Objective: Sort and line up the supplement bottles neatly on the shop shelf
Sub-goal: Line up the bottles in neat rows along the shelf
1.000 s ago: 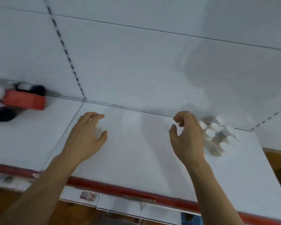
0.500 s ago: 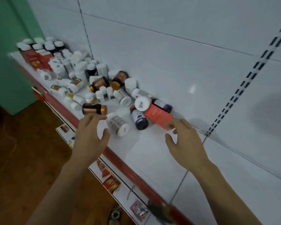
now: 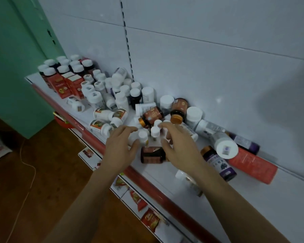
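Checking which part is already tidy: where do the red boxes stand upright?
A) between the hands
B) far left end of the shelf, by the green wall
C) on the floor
B: the red boxes stand upright at the shelf's far left end, next to the green wall.

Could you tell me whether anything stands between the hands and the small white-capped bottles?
Nothing visible does: the left hand and right hand flank the small white-capped bottles; a brown bottle lies nearer the edge.

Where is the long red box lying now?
In the head view, the long red box lies flat on the shelf at far right, near the back wall, beside the purple-label bottle.
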`<state>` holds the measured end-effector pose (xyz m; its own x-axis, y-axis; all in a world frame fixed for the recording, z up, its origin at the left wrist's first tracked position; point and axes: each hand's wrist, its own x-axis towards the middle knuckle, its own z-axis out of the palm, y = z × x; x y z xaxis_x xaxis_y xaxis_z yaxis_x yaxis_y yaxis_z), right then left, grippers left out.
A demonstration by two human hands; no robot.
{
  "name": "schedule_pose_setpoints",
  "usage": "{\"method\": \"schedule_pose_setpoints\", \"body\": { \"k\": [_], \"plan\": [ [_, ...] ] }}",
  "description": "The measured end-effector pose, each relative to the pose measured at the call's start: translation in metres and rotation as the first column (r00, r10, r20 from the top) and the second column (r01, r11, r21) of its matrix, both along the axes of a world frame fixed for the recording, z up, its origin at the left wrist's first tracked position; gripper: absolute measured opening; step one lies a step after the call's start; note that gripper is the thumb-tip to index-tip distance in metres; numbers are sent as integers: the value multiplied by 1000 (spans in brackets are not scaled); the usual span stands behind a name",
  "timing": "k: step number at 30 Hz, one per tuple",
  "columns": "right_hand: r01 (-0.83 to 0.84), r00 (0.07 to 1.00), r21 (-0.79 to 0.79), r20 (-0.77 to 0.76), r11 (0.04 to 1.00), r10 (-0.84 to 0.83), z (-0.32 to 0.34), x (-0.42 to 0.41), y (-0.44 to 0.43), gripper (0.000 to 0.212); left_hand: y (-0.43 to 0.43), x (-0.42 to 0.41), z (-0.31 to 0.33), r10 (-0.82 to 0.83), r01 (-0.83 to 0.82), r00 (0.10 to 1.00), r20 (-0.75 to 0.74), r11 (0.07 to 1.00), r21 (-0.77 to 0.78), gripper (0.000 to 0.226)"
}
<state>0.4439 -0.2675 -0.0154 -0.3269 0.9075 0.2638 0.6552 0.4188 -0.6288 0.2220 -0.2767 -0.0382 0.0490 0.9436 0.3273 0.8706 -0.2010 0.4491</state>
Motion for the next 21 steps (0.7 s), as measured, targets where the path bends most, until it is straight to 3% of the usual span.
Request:
{"method": "schedule_pose_setpoints", "body": {
  "k": [2, 5, 9, 12, 15, 18, 21],
  "plan": [
    [-6, 995, -17, 98, 1000, 8, 0, -12, 26, 39, 14, 4, 1, -29, 30, 999, 23, 999, -15, 34],
    [14, 951, -70, 310, 997, 9, -6, -22, 47, 17, 25, 11, -1, -53, 54, 998, 28, 997, -52, 27],
    [23, 953, -90, 302, 996, 5, -13, -24, 49, 17, 30, 8, -8, -20, 28, 997, 78, 994, -109, 22],
    [76, 983, -110, 177, 991, -56, -5, -17, 43, 19, 27, 7, -6, 43, -34, 996, 78, 992, -118, 20],
    [167, 981, -110, -85, 980, -177, 7, 0, 25, 22, 20, 9, 5, 77, -78, 978, 194, 997, -4, 25],
    [233, 916, -139, -301, 962, -265, 17, 28, -10, 23, 11, 24, 25, -66, 15, 948, 312, 986, 164, 27],
    [344, 805, -168, -453, 924, -383, 24, 68, -51, 24, 5, 58, 46, -222, 148, 885, 410, 968, 205, 28]
  ]
}}
